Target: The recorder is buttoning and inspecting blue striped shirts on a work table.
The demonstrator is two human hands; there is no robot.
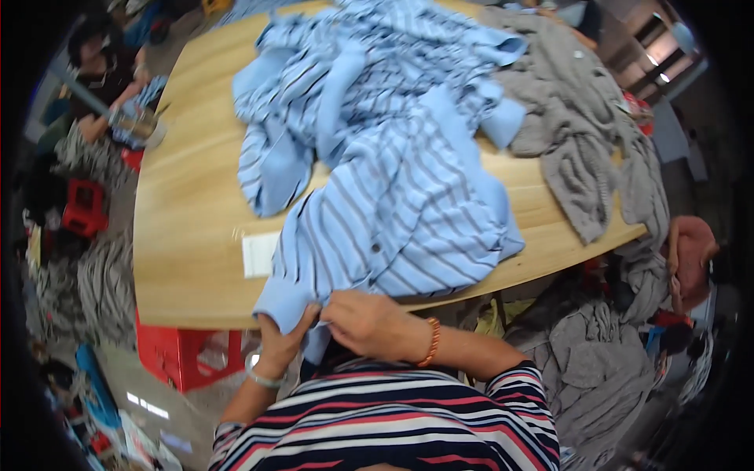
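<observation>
A light blue knit garment with dark stripes (393,212) lies over the table's near edge, a dark button showing on it. My left hand (281,341) is closed on its plain blue edge band, the fingers mostly hidden under the fabric. Right beside it, my right hand (363,323) pinches the same garment's edge with thumb and fingers. Whether anything small sits between those fingertips is too small to tell. More blue striped garments (314,98) are heaped just beyond, touching this one.
The wooden table (188,204) carries a white rectangular piece (259,255) and grey knit garments (565,118) hanging off its right side. A red stool (181,353) stands under the near left corner. More grey knits (589,369) are piled low at right. Another person (102,78) handles striped fabric at far left.
</observation>
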